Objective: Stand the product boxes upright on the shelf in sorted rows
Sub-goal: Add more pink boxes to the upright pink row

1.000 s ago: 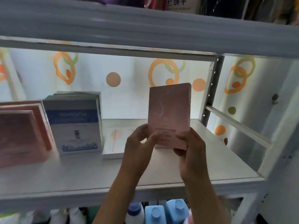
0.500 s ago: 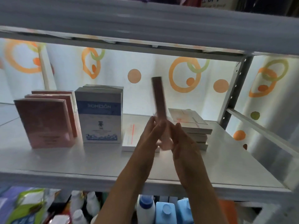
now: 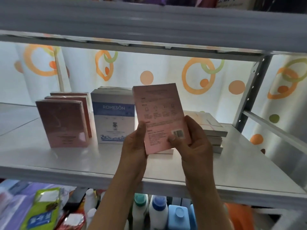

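Both hands grip pink box (image 3: 159, 113) by its lower edges, left hand (image 3: 135, 146), right hand (image 3: 193, 140), above shelf (image 3: 83, 163) front edge. Looks light, stiff carton; hold by side edges.

small print on the back of the held pink box (image 3: 159, 117) too blurred to read, only the barcode is clear. its lower left edge is hidden under the left hand (image 3: 135, 146), lower right corner under the right hand (image 3: 193, 143). held box covers the right part of the blue-white box (image 3: 113, 120) and most of the flat white box (image 3: 163, 151) behind it. stack of flat boxes (image 3: 214, 130) partly hidden by the right hand, count unclear. two rear pink boxes (image 3: 86, 103) mostly hidden behind the front one. bottles below (image 3: 157, 211) cut off by frame edge.
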`<state>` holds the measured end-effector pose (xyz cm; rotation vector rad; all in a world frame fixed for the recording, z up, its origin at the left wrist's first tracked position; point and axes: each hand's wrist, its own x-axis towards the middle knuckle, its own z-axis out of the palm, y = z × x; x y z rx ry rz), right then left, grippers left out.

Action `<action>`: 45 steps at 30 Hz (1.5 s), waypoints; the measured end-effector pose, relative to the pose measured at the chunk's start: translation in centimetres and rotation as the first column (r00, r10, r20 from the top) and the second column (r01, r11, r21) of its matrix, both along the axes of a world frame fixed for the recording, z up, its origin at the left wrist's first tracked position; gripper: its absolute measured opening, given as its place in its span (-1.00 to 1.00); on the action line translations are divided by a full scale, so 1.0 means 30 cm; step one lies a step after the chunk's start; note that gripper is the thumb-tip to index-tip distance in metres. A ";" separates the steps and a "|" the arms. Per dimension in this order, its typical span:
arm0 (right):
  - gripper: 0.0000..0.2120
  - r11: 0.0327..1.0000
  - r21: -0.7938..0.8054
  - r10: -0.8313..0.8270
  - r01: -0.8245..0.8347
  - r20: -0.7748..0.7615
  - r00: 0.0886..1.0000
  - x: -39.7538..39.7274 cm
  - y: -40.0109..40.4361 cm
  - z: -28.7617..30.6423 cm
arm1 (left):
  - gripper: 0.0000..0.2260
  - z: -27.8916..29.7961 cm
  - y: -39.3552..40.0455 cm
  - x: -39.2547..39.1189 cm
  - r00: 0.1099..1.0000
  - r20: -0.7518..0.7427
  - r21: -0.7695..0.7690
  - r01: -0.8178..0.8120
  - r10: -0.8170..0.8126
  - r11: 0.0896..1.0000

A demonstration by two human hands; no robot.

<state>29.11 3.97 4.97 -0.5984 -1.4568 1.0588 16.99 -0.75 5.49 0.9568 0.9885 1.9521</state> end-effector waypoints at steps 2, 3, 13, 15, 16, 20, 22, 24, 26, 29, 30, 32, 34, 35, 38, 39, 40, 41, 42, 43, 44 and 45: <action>-0.51 1.000 0.008 0.013 -0.012 -0.005 1.000 -0.008 -0.016 -0.003 | -0.72 0.000 -0.019 -0.025 0.998 -0.013 -0.014 -0.054 0.054 0.998; -0.53 1.000 0.012 0.013 -0.013 -0.004 1.000 -0.012 -0.025 -0.003 | -0.71 0.002 -0.031 -0.038 0.998 -0.019 -0.013 -0.056 0.056 0.998; -0.65 0.997 0.010 0.081 -0.081 -0.016 0.997 -0.051 -0.084 0.020 | -0.72 0.043 -0.135 -0.134 0.978 -0.194 -0.033 -0.082 0.074 0.996; -0.66 0.996 0.022 0.081 -0.081 -0.008 0.997 -0.070 -0.097 0.020 | -0.72 0.045 -0.155 -0.147 0.977 -0.198 -0.027 -0.089 0.082 0.996; -0.66 0.996 0.031 0.078 -0.078 -0.001 0.997 -0.080 -0.103 0.021 | -0.70 0.044 -0.166 -0.155 0.976 -0.199 -0.020 -0.089 0.084 0.996; -0.69 0.994 0.101 0.037 -0.045 0.085 0.996 -0.129 -0.128 0.025 | -0.61 0.038 -0.206 -0.189 0.973 -0.190 -0.013 -0.135 0.130 0.991; -0.67 0.989 0.145 -0.010 -0.014 0.165 0.986 -0.154 -0.147 0.027 | -0.59 0.033 -0.226 -0.199 0.964 -0.217 -0.021 -0.162 0.154 0.987; -0.68 0.985 0.165 0.013 -0.049 0.210 0.978 -0.172 -0.173 0.039 | -0.60 0.029 -0.251 -0.194 0.949 -0.275 -0.033 -0.168 0.152 0.985; -0.68 0.972 0.138 0.157 -0.188 0.207 0.966 -0.194 -0.203 0.056 | -0.61 0.022 -0.279 -0.188 0.937 -0.320 -0.056 -0.169 0.143 0.984; -0.66 0.925 0.046 0.366 -0.377 0.154 0.918 -0.241 -0.234 0.067 | -0.55 0.008 -0.320 -0.184 0.951 -0.271 -0.051 -0.169 0.150 0.984; -0.63 0.910 0.041 0.401 -0.412 0.163 0.902 -0.266 -0.240 0.063 | -0.40 -0.005 -0.332 -0.193 0.962 -0.224 -0.041 -0.170 0.157 0.985; -0.47 0.888 0.056 0.434 -0.457 0.231 0.871 -0.311 -0.256 0.054 | -0.27 -0.034 -0.363 -0.223 0.976 -0.172 -0.060 -0.147 0.135 0.987; -0.38 0.858 0.054 0.473 -0.510 0.300 0.828 -0.351 -0.270 0.030 | -0.54 -0.060 -0.391 -0.241 0.982 -0.153 -0.103 -0.129 0.113 0.986; -0.40 0.837 0.037 0.508 -0.546 0.315 0.801 -0.371 -0.284 0.018 | -0.62 -0.074 -0.406 -0.252 0.982 -0.159 -0.110 -0.120 0.102 0.987; -0.60 0.796 -0.068 0.599 -0.601 0.229 0.767 -0.429 -0.325 -0.010 | -0.69 -0.095 -0.422 -0.284 0.964 -0.231 -0.092 -0.154 0.129 0.984; -0.61 0.791 -0.112 0.611 -0.601 0.190 0.768 -0.447 -0.338 -0.013 | -0.70 -0.104 -0.417 -0.297 0.952 -0.257 -0.085 -0.191 0.164 0.978; -0.55 0.792 -0.137 0.611 -0.595 0.169 0.773 -0.464 -0.345 -0.018 | -0.69 -0.117 -0.415 -0.314 0.941 -0.272 -0.079 -0.229 0.201 0.970; -0.44 0.794 -0.157 0.607 -0.588 0.152 0.780 -0.477 -0.352 -0.022 | -0.67 -0.134 -0.411 -0.331 0.932 -0.277 -0.077 -0.265 0.235 0.961; -0.34 0.796 -0.162 0.604 -0.583 0.143 0.784 -0.489 -0.354 -0.029 | -0.63 -0.155 -0.407 -0.347 0.920 -0.278 -0.074 -0.306 0.275 0.949; -0.27 0.803 -0.167 0.593 -0.572 0.127 0.795 -0.498 -0.357 -0.037 | -0.59 -0.178 -0.405 -0.364 0.907 -0.277 -0.079 -0.351 0.318 0.933; -0.24 0.812 -0.165 0.580 -0.561 0.109 0.807 -0.507 -0.353 -0.049 | -0.56 -0.196 -0.407 -0.379 0.893 -0.273 -0.088 -0.393 0.357 0.915; -0.22 0.818 -0.163 0.569 -0.551 0.096 0.817 -0.517 -0.352 -0.058 | -0.52 -0.208 -0.409 -0.396 0.878 -0.272 -0.104 -0.434 0.394 0.895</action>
